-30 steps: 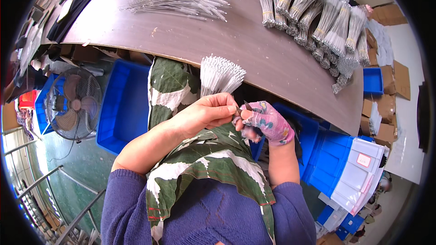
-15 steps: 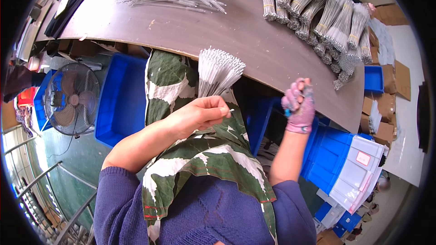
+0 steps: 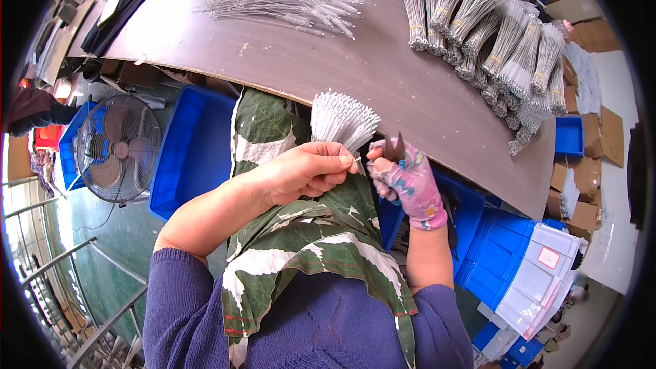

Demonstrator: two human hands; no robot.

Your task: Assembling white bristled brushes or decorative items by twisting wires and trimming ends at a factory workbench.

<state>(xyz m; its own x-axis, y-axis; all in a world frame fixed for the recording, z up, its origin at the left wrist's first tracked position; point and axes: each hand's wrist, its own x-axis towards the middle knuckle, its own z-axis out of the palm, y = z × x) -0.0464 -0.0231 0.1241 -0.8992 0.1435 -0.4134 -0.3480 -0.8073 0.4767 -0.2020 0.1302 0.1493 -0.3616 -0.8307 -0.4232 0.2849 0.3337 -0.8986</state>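
My left hand (image 3: 309, 172) is bare and closed in a pinch in front of the apron. A tiny pale tip pokes out between thumb and forefinger; what it belongs to is hidden. Just beyond that hand, a bundle of thin white-tipped wire brushes (image 3: 344, 121) stands upright over my lap at the table edge. My right hand (image 3: 410, 188), in a pink flowered fingerless glove, is closed round small snips (image 3: 393, 147). Their dark blades point up and away, slightly apart, and sit a little right of the left fingertips.
Loose wire brushes (image 3: 294, 0) lie spread on the brown table (image 3: 273, 61). Several tied brush bundles (image 3: 478, 20) are heaped at its right. A blue bin (image 3: 191, 154) and a fan (image 3: 119, 150) stand to the left; blue and white crates (image 3: 529, 266) stand to the right.
My right hand has come down and left, close beside the left hand, and the snips' blades now show. The left hand keeps its pinch. The whole view has shifted slightly.
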